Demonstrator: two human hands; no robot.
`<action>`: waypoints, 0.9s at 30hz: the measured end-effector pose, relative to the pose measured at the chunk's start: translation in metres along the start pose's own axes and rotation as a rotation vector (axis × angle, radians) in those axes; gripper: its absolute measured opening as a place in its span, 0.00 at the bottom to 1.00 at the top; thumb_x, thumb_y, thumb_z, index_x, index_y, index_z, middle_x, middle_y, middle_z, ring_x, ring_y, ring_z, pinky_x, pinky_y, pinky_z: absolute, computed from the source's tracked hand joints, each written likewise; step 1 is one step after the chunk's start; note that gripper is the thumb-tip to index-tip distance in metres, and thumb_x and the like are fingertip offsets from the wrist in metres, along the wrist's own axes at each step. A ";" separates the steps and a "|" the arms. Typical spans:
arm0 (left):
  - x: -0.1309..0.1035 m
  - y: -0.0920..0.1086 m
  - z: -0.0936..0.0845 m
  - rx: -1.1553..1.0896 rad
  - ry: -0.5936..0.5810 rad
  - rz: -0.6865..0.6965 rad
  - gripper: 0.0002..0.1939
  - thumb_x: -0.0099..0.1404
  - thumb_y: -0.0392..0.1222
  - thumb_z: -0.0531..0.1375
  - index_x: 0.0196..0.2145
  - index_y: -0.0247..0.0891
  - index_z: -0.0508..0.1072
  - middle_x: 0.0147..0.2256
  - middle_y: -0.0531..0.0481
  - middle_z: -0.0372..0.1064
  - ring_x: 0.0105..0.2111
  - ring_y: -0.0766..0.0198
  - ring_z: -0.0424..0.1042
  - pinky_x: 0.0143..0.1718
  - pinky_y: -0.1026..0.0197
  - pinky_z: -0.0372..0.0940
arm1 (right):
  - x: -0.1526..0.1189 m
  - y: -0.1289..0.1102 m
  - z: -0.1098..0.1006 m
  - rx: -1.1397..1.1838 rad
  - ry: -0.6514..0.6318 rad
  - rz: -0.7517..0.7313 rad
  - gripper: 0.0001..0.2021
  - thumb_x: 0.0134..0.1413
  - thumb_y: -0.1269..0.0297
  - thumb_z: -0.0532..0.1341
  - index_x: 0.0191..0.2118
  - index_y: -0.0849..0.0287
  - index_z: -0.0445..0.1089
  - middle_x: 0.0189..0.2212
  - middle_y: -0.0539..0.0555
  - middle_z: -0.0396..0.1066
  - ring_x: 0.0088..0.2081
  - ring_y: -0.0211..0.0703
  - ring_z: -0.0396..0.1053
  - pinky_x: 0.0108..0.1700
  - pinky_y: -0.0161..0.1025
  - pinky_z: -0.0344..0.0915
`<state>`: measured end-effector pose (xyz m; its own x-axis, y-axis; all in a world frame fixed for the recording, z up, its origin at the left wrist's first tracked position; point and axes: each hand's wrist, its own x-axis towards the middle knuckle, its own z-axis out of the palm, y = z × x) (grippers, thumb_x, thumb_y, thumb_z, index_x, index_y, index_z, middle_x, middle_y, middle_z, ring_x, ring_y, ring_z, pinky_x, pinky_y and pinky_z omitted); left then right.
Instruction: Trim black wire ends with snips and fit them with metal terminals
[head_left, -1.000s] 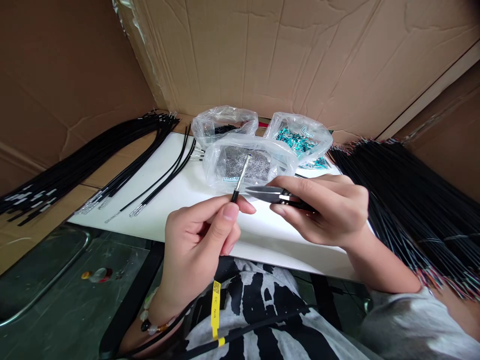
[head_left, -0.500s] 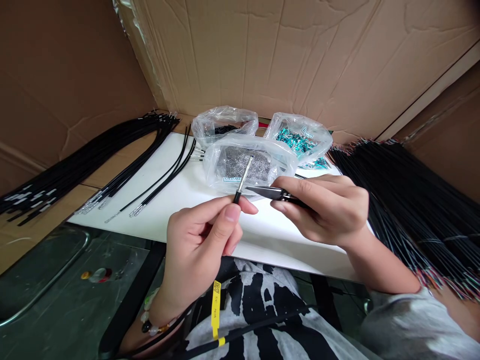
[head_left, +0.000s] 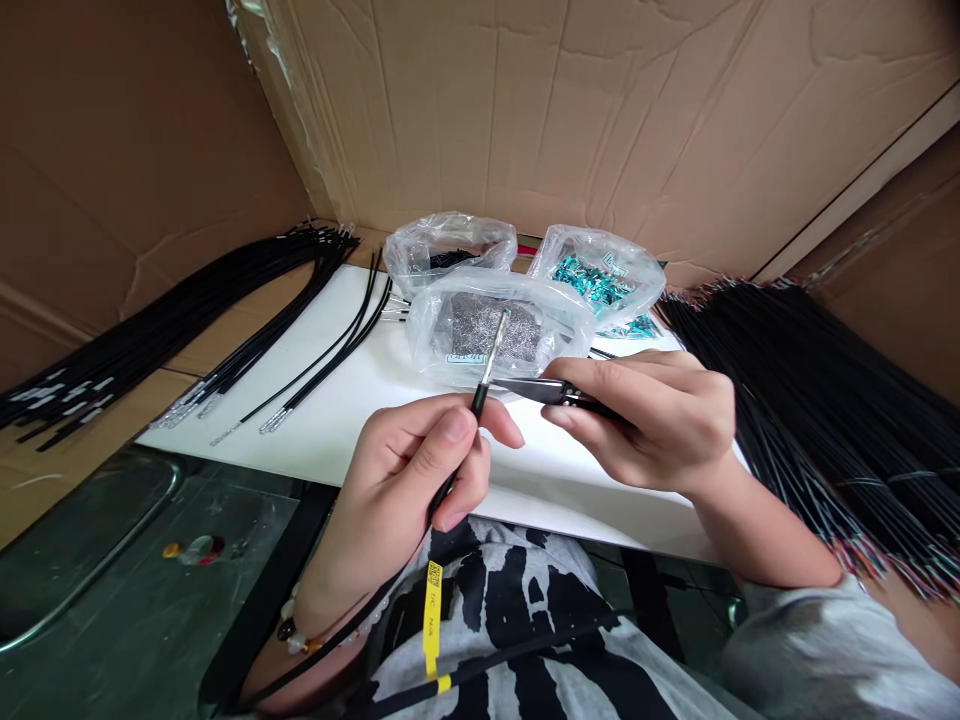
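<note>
Pinched between the thumb and fingers of my left hand (head_left: 427, 460) is a black cable (head_left: 480, 400), tilted upward. Its bare end is a silver, foil-like length pointing away from me, with a tiny teal spot at the tip. My right hand (head_left: 652, 415) is closed around small snips (head_left: 529, 389), whose dark blades point left. The blade tips meet the cable about where the black jacket stops; whether they cut into it, I cannot tell. Just behind the cable's end lies an open clear bag of silvery scrap (head_left: 495, 325).
Farther back stand a clear bag with black bits (head_left: 450, 235) and another with teal foil pieces (head_left: 596, 275). Bundled black cables lie on the left (head_left: 187, 290) and right (head_left: 810, 400). Cardboard walls (head_left: 600, 120) surround the white tabletop (head_left: 300, 460). A yellow tag (head_left: 433, 620) hangs over my lap.
My left hand has turned and its grip sits lower on the cable, so more black jacket shows above the fingers. The cable tip has shifted slightly right. The snips have barely moved.
</note>
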<state>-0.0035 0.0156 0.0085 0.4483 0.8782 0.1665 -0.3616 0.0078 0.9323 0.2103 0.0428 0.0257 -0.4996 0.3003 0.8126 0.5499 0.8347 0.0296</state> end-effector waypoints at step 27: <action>0.006 -0.007 0.004 -0.043 -0.063 -0.177 0.19 0.75 0.53 0.58 0.35 0.35 0.76 0.14 0.61 0.49 0.16 0.72 0.44 0.19 0.65 0.43 | 0.009 -0.001 0.018 1.031 0.068 0.674 0.12 0.53 0.58 0.74 0.31 0.62 0.77 0.17 0.41 0.57 0.19 0.28 0.48 0.20 0.29 0.49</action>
<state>0.0054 0.0190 0.0044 0.5578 0.8297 0.0223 -0.3067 0.1810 0.9344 0.1931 0.0525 0.0232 -0.2682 0.8129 0.5170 -0.1165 0.5054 -0.8550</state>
